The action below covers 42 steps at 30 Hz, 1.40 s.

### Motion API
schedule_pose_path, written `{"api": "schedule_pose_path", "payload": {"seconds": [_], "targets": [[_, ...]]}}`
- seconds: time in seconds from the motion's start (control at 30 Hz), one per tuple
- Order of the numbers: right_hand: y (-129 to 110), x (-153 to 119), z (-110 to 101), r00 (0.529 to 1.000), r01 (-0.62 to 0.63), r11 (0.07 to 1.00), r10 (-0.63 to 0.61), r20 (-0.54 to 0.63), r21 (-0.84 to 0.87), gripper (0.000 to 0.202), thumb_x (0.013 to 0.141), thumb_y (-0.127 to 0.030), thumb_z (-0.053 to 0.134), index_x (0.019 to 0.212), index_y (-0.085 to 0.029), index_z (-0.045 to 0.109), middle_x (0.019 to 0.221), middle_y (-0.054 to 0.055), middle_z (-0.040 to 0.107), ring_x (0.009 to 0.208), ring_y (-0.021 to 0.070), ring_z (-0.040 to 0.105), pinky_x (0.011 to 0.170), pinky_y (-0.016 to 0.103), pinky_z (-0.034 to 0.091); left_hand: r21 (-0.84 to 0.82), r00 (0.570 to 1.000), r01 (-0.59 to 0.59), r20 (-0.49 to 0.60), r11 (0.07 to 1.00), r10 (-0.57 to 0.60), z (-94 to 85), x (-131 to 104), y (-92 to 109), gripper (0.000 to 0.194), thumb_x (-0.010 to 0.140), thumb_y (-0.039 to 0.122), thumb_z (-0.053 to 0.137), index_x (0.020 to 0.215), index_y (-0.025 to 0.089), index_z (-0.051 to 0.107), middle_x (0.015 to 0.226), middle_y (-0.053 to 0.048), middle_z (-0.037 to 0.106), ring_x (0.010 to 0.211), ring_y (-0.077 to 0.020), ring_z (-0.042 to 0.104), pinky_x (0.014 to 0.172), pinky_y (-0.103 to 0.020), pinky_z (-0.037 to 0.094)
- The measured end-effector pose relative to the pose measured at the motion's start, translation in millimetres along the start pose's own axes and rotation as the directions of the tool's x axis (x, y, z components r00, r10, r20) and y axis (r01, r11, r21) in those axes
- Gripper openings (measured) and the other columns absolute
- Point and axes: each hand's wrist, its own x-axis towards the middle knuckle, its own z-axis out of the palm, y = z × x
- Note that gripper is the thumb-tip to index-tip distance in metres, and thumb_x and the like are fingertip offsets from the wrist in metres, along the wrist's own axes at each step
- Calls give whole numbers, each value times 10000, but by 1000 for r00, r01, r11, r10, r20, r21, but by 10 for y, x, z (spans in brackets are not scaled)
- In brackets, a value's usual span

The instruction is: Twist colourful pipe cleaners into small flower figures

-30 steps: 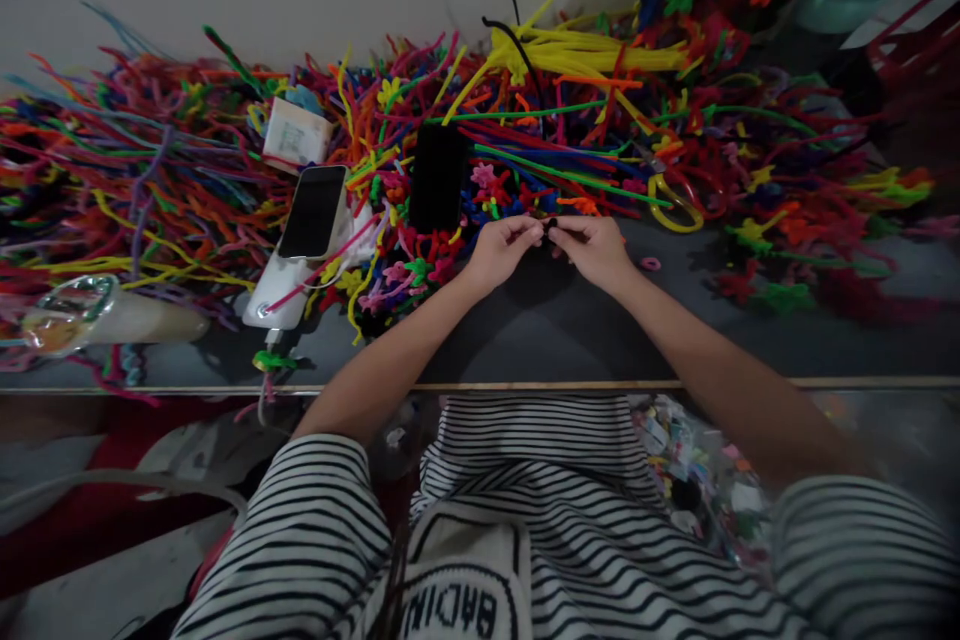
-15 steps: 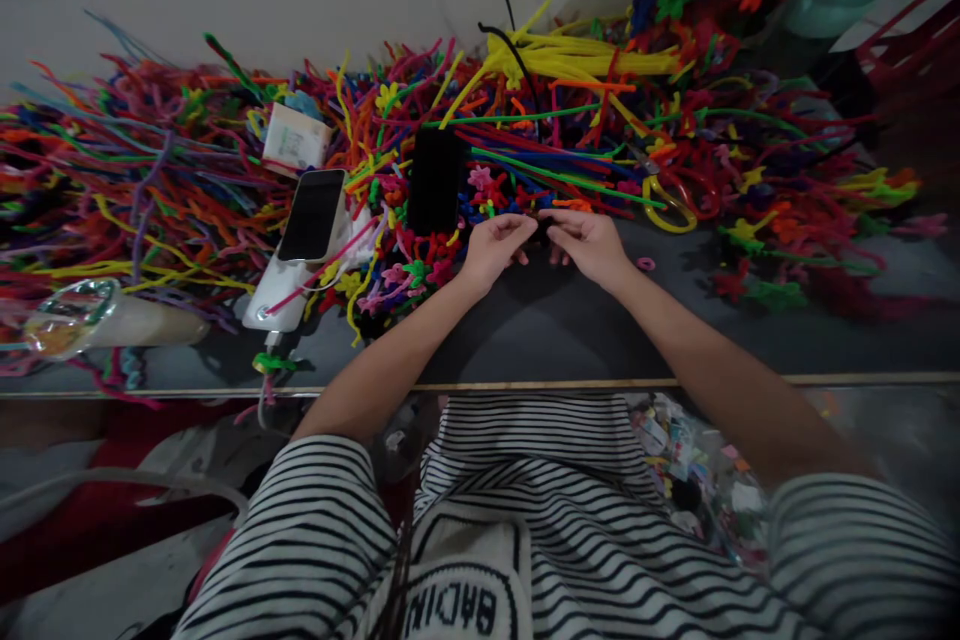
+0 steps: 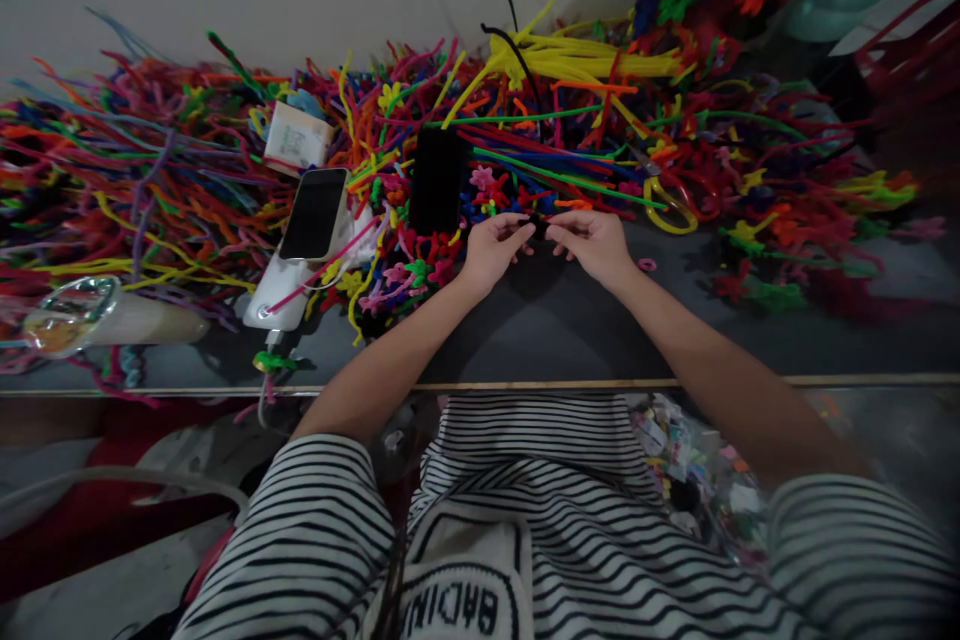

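Note:
Just above the dark table (image 3: 540, 330), my left hand (image 3: 495, 250) and my right hand (image 3: 592, 245) meet almost fingertip to fingertip. Between them is a small black pipe cleaner piece (image 3: 538, 225), pinched by the thumb and fingers of both hands. Its exact shape is hard to make out against the dark surface. Beyond my fingers lie small pipe cleaner flowers (image 3: 484, 178) in pink and red. A small pink ring (image 3: 646, 265) rests on the table beside my right wrist.
A heap of coloured pipe cleaners (image 3: 202, 160) spans the back. Yellow-handled scissors (image 3: 670, 205) lie right of my hands. A black phone (image 3: 436, 182), a white-edged phone (image 3: 315, 215), a white power bank (image 3: 276, 295), a small box (image 3: 298, 138) and a tipped plastic cup (image 3: 112, 318) are leftward.
The black piece has shifted slightly to the left between my fingers, and more of it shows at my left fingertips. Both hands stay in nearly the same place.

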Motion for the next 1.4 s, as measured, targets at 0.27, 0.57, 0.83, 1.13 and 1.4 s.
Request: {"api": "schedule_pose_path", "payload": {"seconds": [0.27,0.57,0.83,1.13,1.4], "targets": [[-60,-45,18,999,41,999,-40,31,-32,307,710,-440,792,846,-169,748,707,33,714,528,115,620,459,239,480,112,992,-128,2,985,128,-11,-12,-43,148,798,254,766,912,172,720,638,35,658,497,-65,587,508,-190,470],[-161,-68,11,974,-193,966,166,156,171,356,589,-435,857,772,-167,709,677,29,688,496,84,548,380,193,329,336,949,-294,-5,895,314,-16,-93,17,124,778,259,766,879,189,784,804,-32,768,701,-138,685,700,-269,548],[-151,-55,-27,992,-77,994,68,106,83,303,690,-444,823,841,-192,749,769,39,716,538,101,545,437,229,377,32,991,-126,-50,992,127,34,-30,-25,177,747,286,802,859,158,751,678,-1,714,568,-88,634,593,-220,517],[-187,-85,-79,953,281,917,-301,-29,-282,82,779,-351,790,812,-278,810,911,38,778,881,247,712,835,427,558,51,996,-90,-23,995,91,21,19,-72,184,752,269,815,876,159,736,616,32,659,535,-74,612,553,-202,470],[-90,-52,-61,952,302,915,-306,30,-268,69,813,-305,736,816,-260,788,889,32,763,855,227,705,819,411,555,44,996,-89,5,995,89,31,29,-96,196,729,281,826,854,159,736,630,25,678,530,-80,615,550,-207,476]]}}
